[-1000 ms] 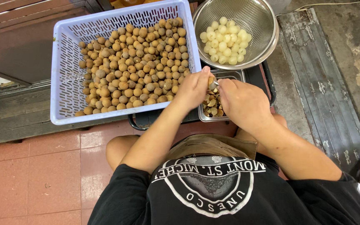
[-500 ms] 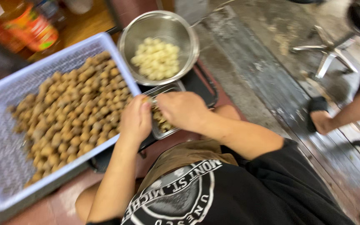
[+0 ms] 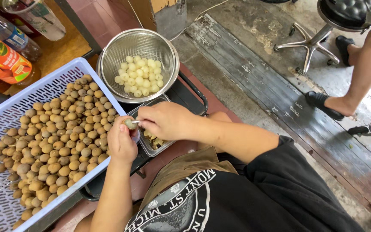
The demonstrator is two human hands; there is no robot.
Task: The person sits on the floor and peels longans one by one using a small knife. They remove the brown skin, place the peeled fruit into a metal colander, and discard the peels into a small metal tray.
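Head view: one small brown round fruit [image 3: 130, 124] now lifted between both hands, above the lavender plastic basket's [image 3: 5, 116] edge.
Left hand [image 3: 122, 144] pinches it; right hand [image 3: 165, 121], closed on a thin metal tool [image 3: 135, 122], has come off the small steel tray [image 3: 144, 147] to pit it.

Orange-labelled bottle [image 3: 3, 58] far left — clear bottles [image 3: 35, 15] behind it.
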